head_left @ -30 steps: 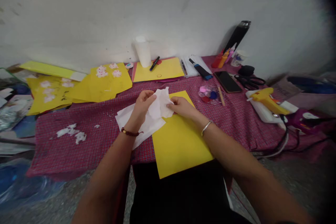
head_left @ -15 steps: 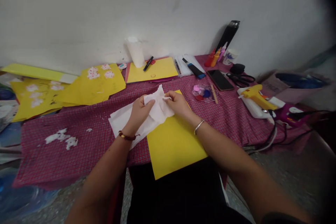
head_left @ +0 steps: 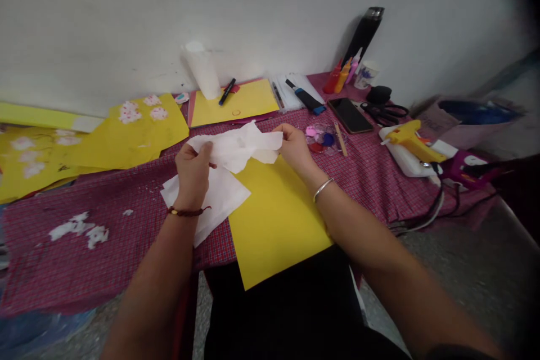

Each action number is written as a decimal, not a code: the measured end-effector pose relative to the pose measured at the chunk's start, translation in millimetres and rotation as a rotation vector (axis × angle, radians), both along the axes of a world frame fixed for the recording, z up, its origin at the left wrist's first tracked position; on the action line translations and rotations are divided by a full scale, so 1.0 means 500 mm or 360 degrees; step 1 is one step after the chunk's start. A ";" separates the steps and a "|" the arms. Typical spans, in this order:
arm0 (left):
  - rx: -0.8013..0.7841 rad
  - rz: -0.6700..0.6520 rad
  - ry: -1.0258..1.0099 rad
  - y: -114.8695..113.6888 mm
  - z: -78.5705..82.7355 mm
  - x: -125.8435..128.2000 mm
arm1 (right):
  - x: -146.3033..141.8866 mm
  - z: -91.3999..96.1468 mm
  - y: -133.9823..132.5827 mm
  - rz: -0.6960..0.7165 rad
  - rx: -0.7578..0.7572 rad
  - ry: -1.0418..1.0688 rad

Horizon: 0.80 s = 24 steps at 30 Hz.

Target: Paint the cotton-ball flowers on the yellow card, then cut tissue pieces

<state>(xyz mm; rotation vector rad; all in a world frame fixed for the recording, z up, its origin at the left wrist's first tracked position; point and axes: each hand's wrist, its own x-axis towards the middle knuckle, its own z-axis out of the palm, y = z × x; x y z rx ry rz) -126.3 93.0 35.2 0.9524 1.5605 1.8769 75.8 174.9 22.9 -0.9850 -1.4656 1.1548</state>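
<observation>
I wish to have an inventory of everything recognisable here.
torn paper: one, white, between hands
loose paper: uncounted, white, by left hand
front sheet: one, yellow, centre
decorated sheets: several, yellow, left
back sheet: one, yellow, back
scraps: several, white, left
tablecloth: one, red, underneath
cylinder: one, white, back
marker: one, black, back
bottles: three, mixed colours, back right
flask: one, black, back right
cup: one, white, back right
phone: one, black, right
scissors: one, black, right
stick: one, wooden, right
glue gun: one, yellow, right
left hand: one, gripping torn paper
right hand: one, gripping torn paper
</observation>
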 end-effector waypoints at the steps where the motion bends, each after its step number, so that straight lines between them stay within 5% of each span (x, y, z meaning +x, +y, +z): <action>1: 0.0009 -0.0003 -0.0026 0.002 0.000 -0.001 | 0.001 -0.001 0.002 -0.0014 -0.0003 0.0005; 4: 0.0074 -0.0127 -0.0261 0.003 -0.001 0.003 | 0.001 -0.001 0.003 -0.0042 -0.0020 0.0029; 8: -0.0081 -0.0582 -0.0693 -0.005 -0.010 0.028 | -0.007 0.004 -0.009 0.0004 -0.0108 0.0037; 12: -0.0396 -0.0863 -0.0598 -0.019 -0.017 0.053 | -0.015 0.006 -0.024 0.0073 -0.0168 0.0033; 24: -0.0113 -0.0556 -0.0606 -0.022 0.010 0.023 | -0.010 -0.007 0.002 -0.0098 -0.0214 0.0061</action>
